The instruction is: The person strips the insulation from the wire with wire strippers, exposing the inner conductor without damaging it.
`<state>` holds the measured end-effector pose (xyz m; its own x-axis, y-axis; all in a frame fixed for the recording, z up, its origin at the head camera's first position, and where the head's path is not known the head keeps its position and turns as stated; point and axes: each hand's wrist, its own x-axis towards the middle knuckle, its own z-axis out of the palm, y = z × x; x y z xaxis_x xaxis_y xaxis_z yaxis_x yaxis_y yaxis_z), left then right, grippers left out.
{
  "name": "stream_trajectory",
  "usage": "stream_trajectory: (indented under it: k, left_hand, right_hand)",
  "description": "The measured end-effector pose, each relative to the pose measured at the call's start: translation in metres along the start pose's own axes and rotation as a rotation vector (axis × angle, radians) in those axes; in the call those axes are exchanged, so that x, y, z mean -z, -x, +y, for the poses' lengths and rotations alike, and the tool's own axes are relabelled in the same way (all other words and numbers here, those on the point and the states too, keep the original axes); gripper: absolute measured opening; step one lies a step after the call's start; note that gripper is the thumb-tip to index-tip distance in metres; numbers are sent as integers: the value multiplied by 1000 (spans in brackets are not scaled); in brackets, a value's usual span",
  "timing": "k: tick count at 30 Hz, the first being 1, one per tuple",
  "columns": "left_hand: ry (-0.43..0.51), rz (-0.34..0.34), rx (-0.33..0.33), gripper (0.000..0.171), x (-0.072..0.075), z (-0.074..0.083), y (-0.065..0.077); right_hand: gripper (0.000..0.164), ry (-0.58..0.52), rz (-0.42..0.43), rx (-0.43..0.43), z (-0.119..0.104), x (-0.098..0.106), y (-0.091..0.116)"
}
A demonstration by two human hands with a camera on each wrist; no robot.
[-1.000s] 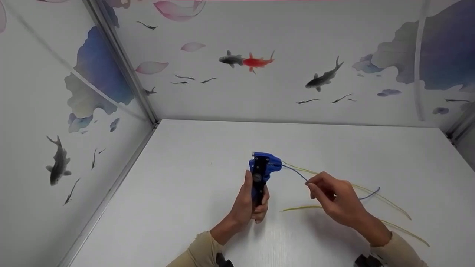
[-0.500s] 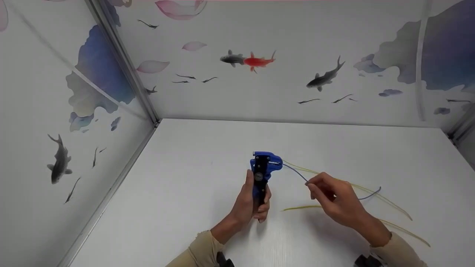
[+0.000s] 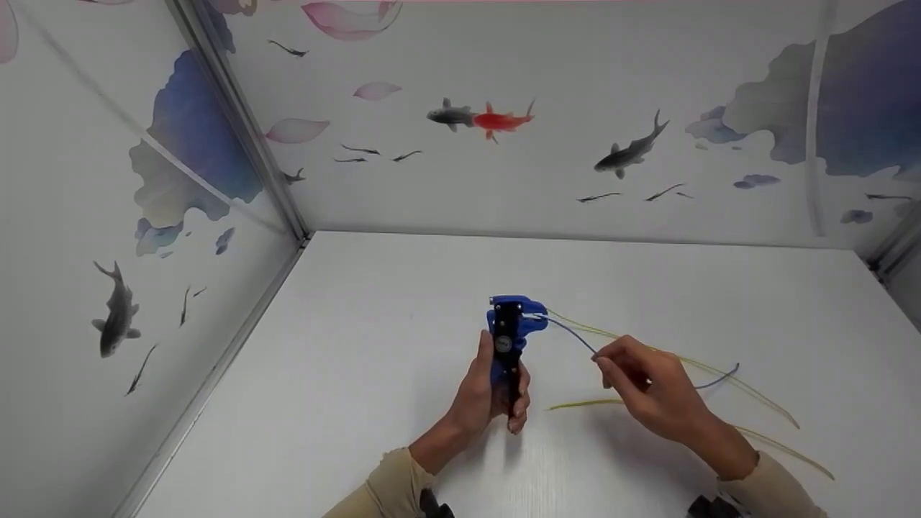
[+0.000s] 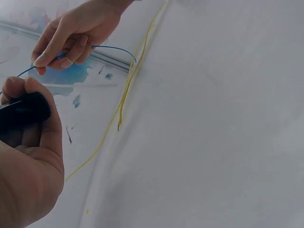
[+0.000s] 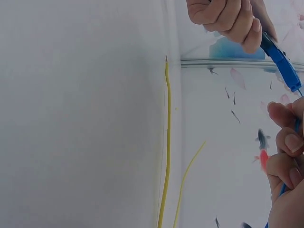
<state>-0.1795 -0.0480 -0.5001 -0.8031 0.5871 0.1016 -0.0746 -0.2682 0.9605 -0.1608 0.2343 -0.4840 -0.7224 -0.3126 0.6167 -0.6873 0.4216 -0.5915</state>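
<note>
My left hand (image 3: 473, 394) grips the handles of a wire stripper (image 3: 508, 324) with a blue head and black body. It stands upright above the table, its blue head (image 5: 285, 69) also showing in the right wrist view. One end of a blue wire (image 3: 572, 333) sits in the mouth of the tool. Right of it, my right hand (image 3: 658, 392) pinches this wire between thumb and fingertips. The wire's far end (image 3: 719, 378) comes out behind the hand, bent upward. Part of the black handle is hidden by the left fingers.
Yellow wires lie on the white table (image 3: 360, 345): a far one (image 3: 763, 399) behind the right hand, a nearer one (image 3: 583, 403) passing under it. One end shows a bare metal tip (image 5: 166, 59). Printed panels (image 3: 532, 187) wall the back and left.
The stripper's handles have spread and a pale gap shows in its head. My left fingertips have shifted slightly right and down with the handle. The right hand and blue wire have stayed put.
</note>
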Motion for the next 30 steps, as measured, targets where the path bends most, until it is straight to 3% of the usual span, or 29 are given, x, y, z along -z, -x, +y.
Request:
stream_trajectory:
  k: [10, 18, 30]
  left_hand:
    - [-4, -21, 24, 90, -1, 0, 0]
    - [-26, 8, 55, 102, -3, 1, 0]
    - [-12, 53, 47, 101, 0, -1, -3]
  right_hand:
    - [27, 25, -15, -36, -1, 1, 0]
    - [29, 22, -6, -65, -3, 2, 1]
    - [28, 32, -12, -70, -2, 2, 0]
